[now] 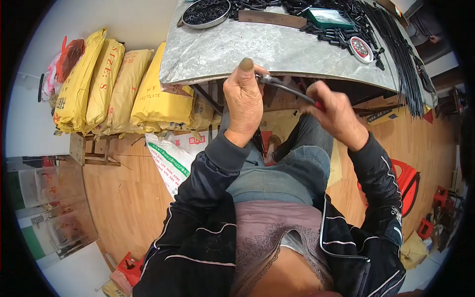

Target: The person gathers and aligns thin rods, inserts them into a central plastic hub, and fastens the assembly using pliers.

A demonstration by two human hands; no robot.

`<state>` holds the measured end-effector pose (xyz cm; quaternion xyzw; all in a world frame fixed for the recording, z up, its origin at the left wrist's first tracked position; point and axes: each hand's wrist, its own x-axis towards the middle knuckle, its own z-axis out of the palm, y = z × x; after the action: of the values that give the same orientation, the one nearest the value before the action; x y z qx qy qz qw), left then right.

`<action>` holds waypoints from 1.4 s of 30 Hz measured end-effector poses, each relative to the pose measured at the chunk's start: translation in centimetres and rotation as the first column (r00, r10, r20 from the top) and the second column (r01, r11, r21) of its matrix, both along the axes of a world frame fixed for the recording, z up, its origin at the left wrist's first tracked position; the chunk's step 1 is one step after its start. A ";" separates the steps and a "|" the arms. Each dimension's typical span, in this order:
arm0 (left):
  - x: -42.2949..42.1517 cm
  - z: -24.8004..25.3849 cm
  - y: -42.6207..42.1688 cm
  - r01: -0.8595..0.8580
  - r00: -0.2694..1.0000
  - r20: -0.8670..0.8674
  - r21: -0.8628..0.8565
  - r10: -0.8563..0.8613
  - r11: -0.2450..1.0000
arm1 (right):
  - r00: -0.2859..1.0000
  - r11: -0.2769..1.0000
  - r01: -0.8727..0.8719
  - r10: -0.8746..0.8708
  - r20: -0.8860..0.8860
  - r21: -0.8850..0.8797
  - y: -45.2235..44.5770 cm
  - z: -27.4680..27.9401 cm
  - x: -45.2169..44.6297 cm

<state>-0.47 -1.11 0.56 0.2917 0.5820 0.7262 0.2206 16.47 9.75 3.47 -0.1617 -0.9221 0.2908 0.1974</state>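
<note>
My left hand [242,101] is raised at the front edge of the table, its thumb pointing up with a brownish-grey covering or stain on the tip. Its fingers curl out of sight behind the palm, and what they grip is hidden. Beside them is the silvery head of a long, dark-handled hand tool [292,89] with red at its near end; its exact kind is unclear. My right hand [334,111], slightly blurred, is closed around the red end of that tool, to the right of my left hand.
The grey marbled table [208,54] bears a round tray of black parts [205,12], a brown strip [272,19], a green tray [330,19], a small dish [361,49] and long black rods [403,64]. Yellow sacks [163,104] stand left; a red stool [408,185] is right.
</note>
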 end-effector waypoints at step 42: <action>-0.8 -0.6 -1.5 0.085 0.992 -0.091 0.010 -0.084 0.996 | 0.978 0.755 -0.073 0.183 0.103 -0.652 -2.3 2.1 1.8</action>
<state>-1.29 -2.58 -0.08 0.3503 0.5737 0.7062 0.2224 18.30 7.46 5.62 -0.1789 -0.7878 0.5884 0.0348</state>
